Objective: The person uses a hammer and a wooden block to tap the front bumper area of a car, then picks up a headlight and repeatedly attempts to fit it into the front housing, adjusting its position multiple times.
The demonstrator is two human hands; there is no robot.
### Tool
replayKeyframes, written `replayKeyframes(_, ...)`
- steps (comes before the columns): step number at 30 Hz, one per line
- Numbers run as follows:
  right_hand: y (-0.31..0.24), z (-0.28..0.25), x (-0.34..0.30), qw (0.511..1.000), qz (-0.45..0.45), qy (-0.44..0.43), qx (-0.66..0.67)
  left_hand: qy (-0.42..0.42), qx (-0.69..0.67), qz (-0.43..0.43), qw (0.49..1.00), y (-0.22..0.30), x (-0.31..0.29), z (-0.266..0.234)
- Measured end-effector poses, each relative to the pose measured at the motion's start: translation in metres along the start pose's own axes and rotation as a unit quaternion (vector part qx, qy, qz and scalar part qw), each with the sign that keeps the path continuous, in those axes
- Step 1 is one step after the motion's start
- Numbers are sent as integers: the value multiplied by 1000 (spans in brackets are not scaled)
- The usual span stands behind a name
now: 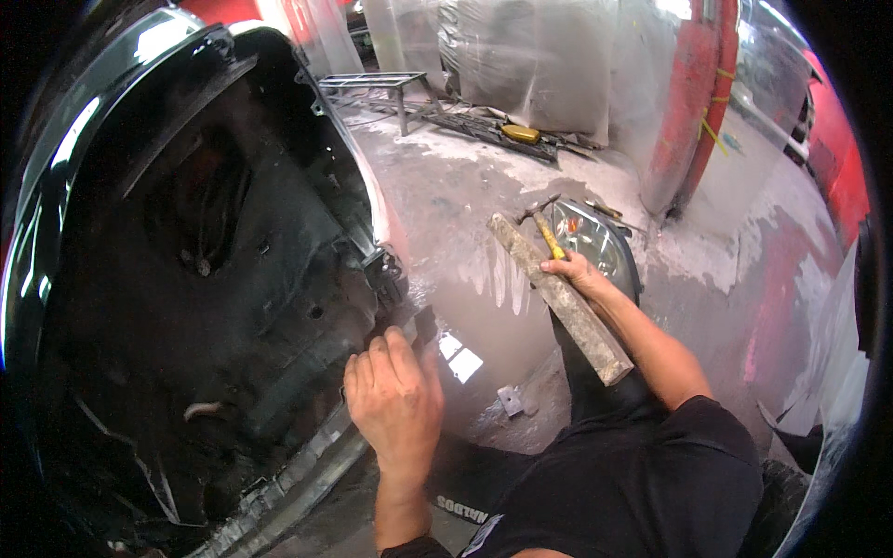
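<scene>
My right hand (pixel 575 272) is closed round a hammer (pixel 551 238) with a yellow handle, and the same hand presses a long, worn block of wood (pixel 562 299) against it. The block slants down toward my body. My left hand (pixel 395 395) is at the lower edge of a car's wheel arch, fingers curled. A small dark flat piece (pixel 424 324) shows just beyond those fingertips; whether they grip it or the edge cannot be made out. The dark wheel well (pixel 270 307) fills the left side, with no wheel in it.
A car headlight (pixel 605 249) lies on the floor beyond my right hand. A small metal plate (pixel 510 401) lies between my arms on the wet, stained floor. Farther off stand a metal stand (pixel 402 93), a red post (pixel 693 112) wrapped in plastic, and hanging plastic sheets (pixel 535 65).
</scene>
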State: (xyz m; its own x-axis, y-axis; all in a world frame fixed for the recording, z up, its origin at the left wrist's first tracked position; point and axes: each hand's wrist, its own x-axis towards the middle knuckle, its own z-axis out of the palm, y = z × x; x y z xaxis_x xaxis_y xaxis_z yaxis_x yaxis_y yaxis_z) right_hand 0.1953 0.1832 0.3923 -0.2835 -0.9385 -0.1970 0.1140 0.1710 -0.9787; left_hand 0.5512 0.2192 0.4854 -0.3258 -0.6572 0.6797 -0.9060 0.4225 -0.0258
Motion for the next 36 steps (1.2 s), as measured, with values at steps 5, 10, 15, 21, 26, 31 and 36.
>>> replayKeyframes(5,-12,-18,-10,999,-27,-20,-33,3,4,-6,1000,17,6,-7)
replayKeyframes(10,-7,-52,-9,998,-10,-37,-46,7,-5,-20,1000,34,7,-10)
replayKeyframes(15,-2,-67,6,998,1,-32,-51,16,-9,-35,999,38,5,-9)
replayKeyframes(21,-11,-65,15,998,13,-61,-9,55,-25,-38,997,34,2,0)
replayKeyframes(26,-21,-60,13,998,31,-49,-37,87,-24,-24,996,31,-2,8)
replayKeyframes(31,-34,-51,15,995,8,-92,-38,96,-37,-18,995,29,-1,10)
replayKeyframes(36,-47,-36,15,995,-25,-78,-50,95,-21,-21,995,29,-2,12)
